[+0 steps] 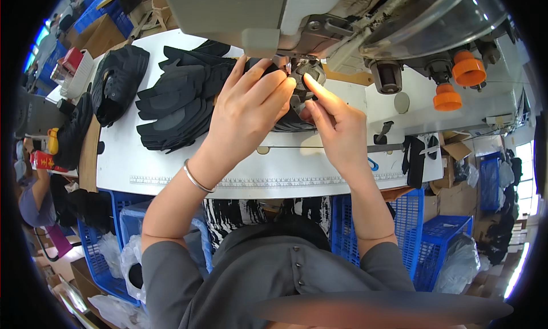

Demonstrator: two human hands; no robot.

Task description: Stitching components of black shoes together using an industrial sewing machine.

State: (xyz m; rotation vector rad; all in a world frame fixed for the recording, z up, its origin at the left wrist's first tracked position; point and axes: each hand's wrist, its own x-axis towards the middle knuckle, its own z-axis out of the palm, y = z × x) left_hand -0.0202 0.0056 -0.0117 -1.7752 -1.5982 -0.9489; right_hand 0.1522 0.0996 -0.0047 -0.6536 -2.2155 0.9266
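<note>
Both my hands are at the needle area of a sewing machine (228,15) on a white table. A dark fabric piece (292,122), which looks like a shoe part, lies under the needle, mostly covered by fingers. Across it from the left reaches my left hand (248,100), its fingers bent and holding the piece down close to the needle. On the other side, my right hand (338,120) pinches the edge of the piece between thumb and fingers. Just left of my left hand lies a fanned stack of dark shoe pieces (177,103).
A black shoe (119,83) stands at the table's left, near a white basket (77,75). A ruler strip (268,182) runs along the front edge. Orange cups (469,69) hang at right. Blue crates (405,220) sit below. Another person's arm (40,189) shows far left.
</note>
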